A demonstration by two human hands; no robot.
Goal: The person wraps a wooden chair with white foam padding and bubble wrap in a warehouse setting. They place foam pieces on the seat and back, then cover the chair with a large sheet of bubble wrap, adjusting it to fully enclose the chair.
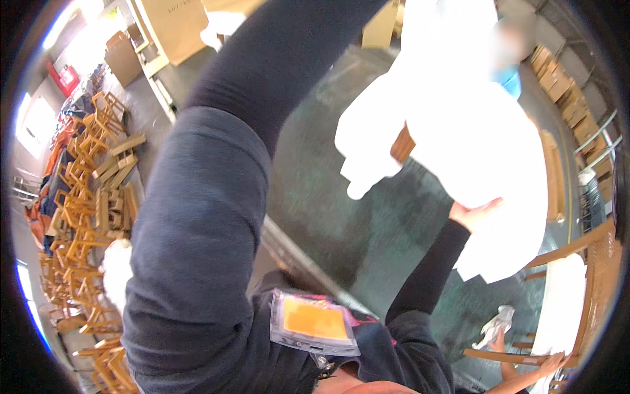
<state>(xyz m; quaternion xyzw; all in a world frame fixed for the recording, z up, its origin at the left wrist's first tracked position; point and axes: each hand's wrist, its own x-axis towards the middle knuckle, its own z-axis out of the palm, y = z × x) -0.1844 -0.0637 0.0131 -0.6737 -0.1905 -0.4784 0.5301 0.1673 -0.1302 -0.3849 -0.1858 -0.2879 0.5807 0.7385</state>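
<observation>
The right hand (478, 213) is raised with its palm flat against the underside of a big white sheet (459, 131), fingers pressed into it rather than curled around an edge. The left hand is out of sight: the left arm (216, 197) sweeps up across the view in a dark sleeve and runs off the top edge, so I cannot tell whether it grips anything. The sheet hangs above and ahead of the right hand, its long side running up and away toward another person (508, 49) at the far end. It is so overexposed that its folds and edges are hard to make out. A wooden piece (401, 146) peeks from behind it. Below lies a dark green floor (341, 217); wooden frames (85, 197) are stacked to the left.
</observation>
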